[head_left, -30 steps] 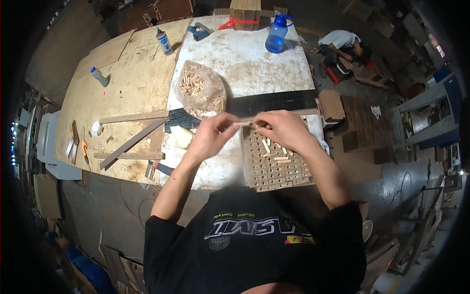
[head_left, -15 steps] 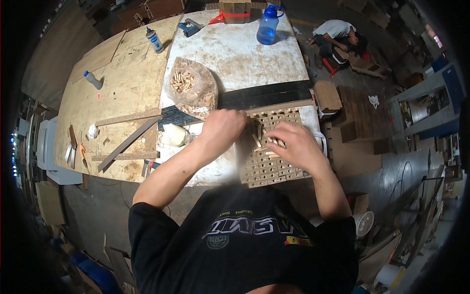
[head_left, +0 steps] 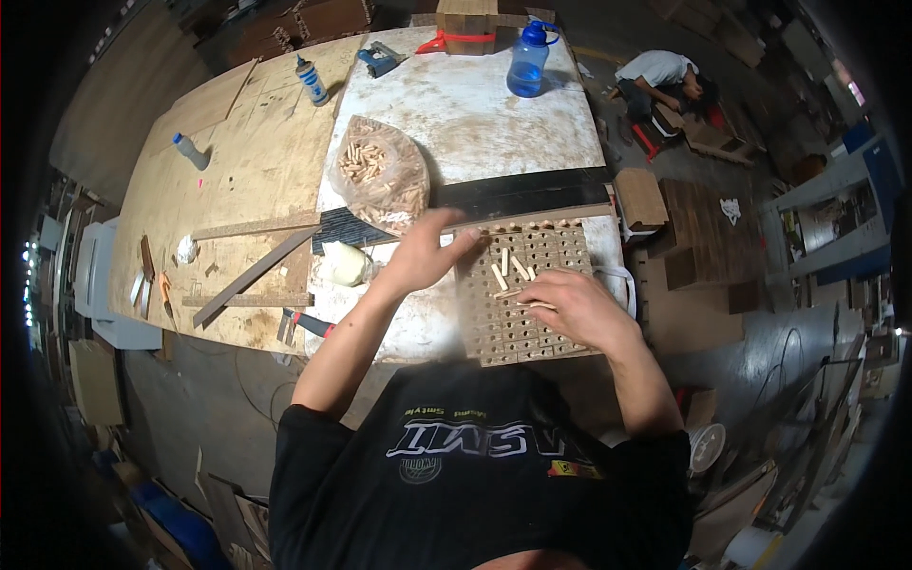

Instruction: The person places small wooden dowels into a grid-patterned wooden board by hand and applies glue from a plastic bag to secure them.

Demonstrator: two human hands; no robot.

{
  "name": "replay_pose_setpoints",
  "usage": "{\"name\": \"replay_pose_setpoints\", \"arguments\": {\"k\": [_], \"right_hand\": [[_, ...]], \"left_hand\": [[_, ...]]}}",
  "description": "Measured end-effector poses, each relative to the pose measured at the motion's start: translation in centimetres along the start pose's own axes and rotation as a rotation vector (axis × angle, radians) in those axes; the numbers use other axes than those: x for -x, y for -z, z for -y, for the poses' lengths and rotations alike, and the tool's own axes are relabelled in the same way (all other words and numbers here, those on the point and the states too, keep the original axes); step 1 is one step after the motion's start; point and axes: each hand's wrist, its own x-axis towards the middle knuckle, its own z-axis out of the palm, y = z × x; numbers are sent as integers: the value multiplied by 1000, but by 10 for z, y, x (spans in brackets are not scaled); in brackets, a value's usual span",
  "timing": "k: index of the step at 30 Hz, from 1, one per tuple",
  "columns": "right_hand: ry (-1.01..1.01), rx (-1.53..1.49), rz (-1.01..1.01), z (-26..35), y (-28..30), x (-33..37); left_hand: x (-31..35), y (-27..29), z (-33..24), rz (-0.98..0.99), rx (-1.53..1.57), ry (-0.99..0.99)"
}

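A pegboard-like wooden block (head_left: 532, 344) drilled with rows of holes lies at the table's front edge. Several loose wooden dowels (head_left: 500, 277) rest on top of it, and more stand in holes along its far edge. Over the right half of the block, my right hand (head_left: 579, 306) has its fingers curled round pale dowels, whose ends show beside the fingertips. My left hand (head_left: 423, 255) is at the block's far left corner, thumb and fingers apart, its fingertips smeared by motion. Just beyond it, an open plastic bag (head_left: 418, 171) holds many dowels.
A white lump-like container (head_left: 344, 264) and a red-and-black handled tool (head_left: 312, 323) lie left of my left forearm. Dark strips (head_left: 532, 190) cross behind the block. Farther back stand a blue water bottle (head_left: 528, 65) and a nail gun (head_left: 380, 59). Another person (head_left: 657, 74) crouches at far right.
My left hand has shifted down and left a little, and its thumb has spread from the fingers. My right hand has moved slightly toward me, leaving several dowels more exposed on the block.
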Motion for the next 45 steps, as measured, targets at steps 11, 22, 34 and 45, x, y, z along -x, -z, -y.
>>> {"name": "replay_pose_setpoints", "arguments": {"k": [11, 22, 34, 45], "right_hand": [[-32, 1, -132, -4, -1, -6], [-246, -422, -436, -41, -7, -48], [-55, 109, -355, -40, 8, -88], [-116, 211, -121, -40, 14, -100]], "left_hand": [[-1, -20, 14, 256, 605, 323], [-4, -38, -27, 53, 230, 119], [-22, -41, -15, 15, 230, 134], [-22, -44, -12, -10, 273, 104]]}}
